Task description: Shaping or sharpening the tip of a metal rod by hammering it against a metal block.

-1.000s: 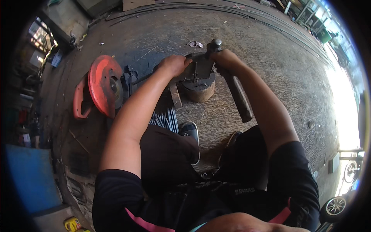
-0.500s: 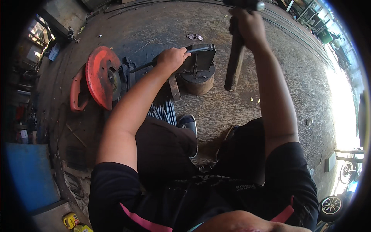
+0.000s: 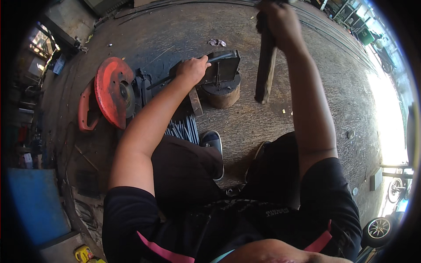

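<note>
Left hand: clamped on rod at block.
Right hand: gripping raised hammer.
Risk: missed swing probably hitting fingers.

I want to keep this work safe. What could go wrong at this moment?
1. The right hand holds the hammer raised, while the left hand grips a metal rod on the block. A bad swing might hit its fingers.
2. The cut-off saw lies close to the left arm, which could brush its disc.
</note>
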{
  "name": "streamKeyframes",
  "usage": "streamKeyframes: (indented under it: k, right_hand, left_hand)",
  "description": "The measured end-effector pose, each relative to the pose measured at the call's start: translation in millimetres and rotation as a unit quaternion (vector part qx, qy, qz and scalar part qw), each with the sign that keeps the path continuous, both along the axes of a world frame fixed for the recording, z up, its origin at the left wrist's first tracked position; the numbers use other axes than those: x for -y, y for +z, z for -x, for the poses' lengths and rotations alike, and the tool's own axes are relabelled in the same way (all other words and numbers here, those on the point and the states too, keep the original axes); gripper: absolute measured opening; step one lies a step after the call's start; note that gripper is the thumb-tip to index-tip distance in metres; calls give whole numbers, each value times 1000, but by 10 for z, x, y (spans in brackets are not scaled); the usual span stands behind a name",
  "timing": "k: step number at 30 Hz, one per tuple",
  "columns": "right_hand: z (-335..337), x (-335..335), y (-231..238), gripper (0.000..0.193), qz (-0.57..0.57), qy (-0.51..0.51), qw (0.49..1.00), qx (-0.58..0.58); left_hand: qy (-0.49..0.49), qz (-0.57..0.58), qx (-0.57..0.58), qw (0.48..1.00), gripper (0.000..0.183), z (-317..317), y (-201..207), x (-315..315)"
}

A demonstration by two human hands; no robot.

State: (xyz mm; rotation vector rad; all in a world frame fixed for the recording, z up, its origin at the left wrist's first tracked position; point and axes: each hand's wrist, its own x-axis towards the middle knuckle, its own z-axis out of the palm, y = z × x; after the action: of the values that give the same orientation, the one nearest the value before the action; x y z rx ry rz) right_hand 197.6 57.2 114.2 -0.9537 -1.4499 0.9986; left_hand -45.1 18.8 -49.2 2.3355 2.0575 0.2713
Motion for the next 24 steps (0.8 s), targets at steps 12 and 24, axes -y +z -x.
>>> streamKeyframes:
  k: [12,24]
  right_hand:
    - [67,-171,-895,29,267,57,951,145]
    - [-87,-114,-434,23,129,28,991,-7]
  left_hand:
    - [46,-19,-21,999,28,148,-12,-46]
    - [43,1,60,997,33,20,-41,-21]
